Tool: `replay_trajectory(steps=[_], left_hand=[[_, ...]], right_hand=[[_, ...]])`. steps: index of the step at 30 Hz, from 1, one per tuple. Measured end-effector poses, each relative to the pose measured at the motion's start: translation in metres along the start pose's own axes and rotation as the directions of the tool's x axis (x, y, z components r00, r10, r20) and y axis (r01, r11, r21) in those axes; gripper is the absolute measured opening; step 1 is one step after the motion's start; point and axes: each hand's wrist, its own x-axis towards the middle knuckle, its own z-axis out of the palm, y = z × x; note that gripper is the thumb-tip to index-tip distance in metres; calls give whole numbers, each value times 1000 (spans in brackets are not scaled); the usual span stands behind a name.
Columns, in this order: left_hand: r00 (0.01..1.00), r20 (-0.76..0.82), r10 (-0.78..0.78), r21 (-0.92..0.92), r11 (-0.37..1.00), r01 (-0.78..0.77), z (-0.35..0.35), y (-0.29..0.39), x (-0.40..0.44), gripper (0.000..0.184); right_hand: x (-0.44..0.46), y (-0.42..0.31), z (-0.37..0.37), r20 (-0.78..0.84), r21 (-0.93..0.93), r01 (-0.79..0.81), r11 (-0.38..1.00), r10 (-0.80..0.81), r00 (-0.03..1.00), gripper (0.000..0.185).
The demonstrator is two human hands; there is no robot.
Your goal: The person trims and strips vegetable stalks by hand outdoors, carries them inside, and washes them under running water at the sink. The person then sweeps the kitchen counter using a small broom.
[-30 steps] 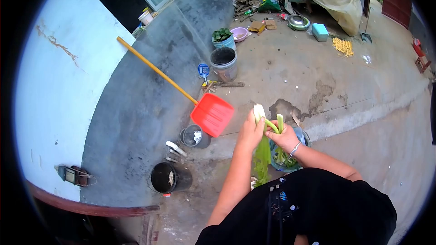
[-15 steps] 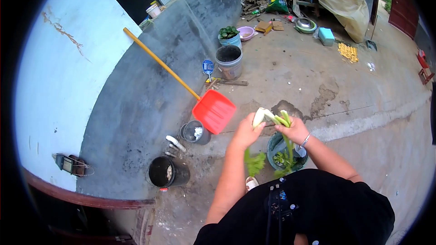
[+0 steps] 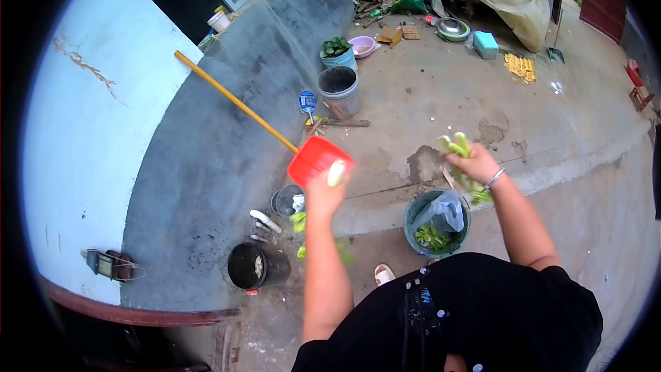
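Note:
My left hand (image 3: 325, 196) is closed around a celery stalk, its pale base (image 3: 336, 173) poking out above the fingers and blurred green leaves (image 3: 298, 222) hanging below the wrist. From my viewpoint this hand overlaps the red shovel (image 3: 313, 153). Off to the right, my right hand (image 3: 476, 163) grips more celery stalks (image 3: 454, 145), whose cut-looking ends stick out past the fingers and whose leaves trail under the hand. Between and below the hands stands a green bucket (image 3: 409, 229) with a clear plastic bag (image 3: 449, 208) and green leaves (image 3: 432, 236) inside.
A dark bucket (image 3: 275, 269) and a small grey bucket (image 3: 281, 201) stand at left by white pipes (image 3: 265, 219). Against the wall leans the shovel's yellow handle (image 3: 234, 100). Farther back are a pale bucket (image 3: 340, 103), a potted plant (image 3: 336, 47) and a blue box (image 3: 485, 45).
My hands, close together before, have moved apart: the left went left with one celery piece, the right went right and up with the other. The green bucket now shows fully.

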Motion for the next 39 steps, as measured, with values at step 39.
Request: replay_trajectory(steps=[39], left_hand=[[883, 362, 299, -163, 953, -256, 77, 66, -14, 20]], right_hand=[[-1, 42, 94, 193, 937, -201, 287, 56, 980, 15]])
